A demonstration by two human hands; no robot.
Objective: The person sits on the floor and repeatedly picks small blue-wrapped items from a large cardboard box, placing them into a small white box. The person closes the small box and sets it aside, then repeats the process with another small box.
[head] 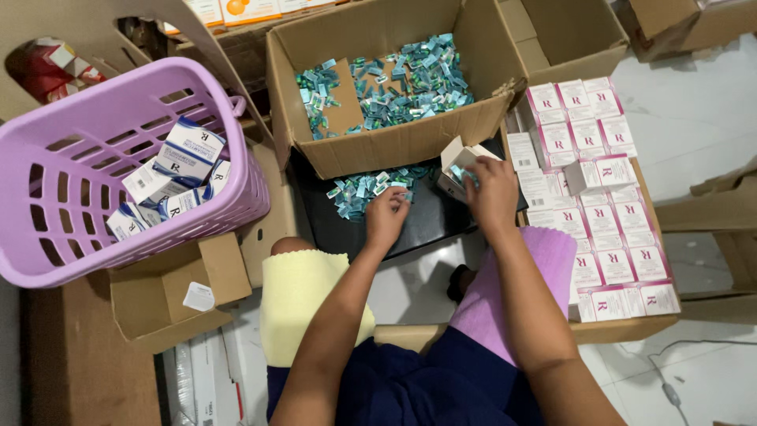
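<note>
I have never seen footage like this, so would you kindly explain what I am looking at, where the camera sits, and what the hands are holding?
There is no machine here: these are a person's two bare hands, filmed by a camera worn on their head, looking down over their lap.

The left hand rests its fingertips on a pile of small teal foil packets lying on a black tray. The right hand holds a small open white carton, flap up, with teal showing inside.

Behind the tray stands an open brown cardboard box with many more teal packets. To the right, a flat cardboard tray carries rows of white and pink cartons. To the left, a lilac plastic basket holds white and blue cartons.
</note>
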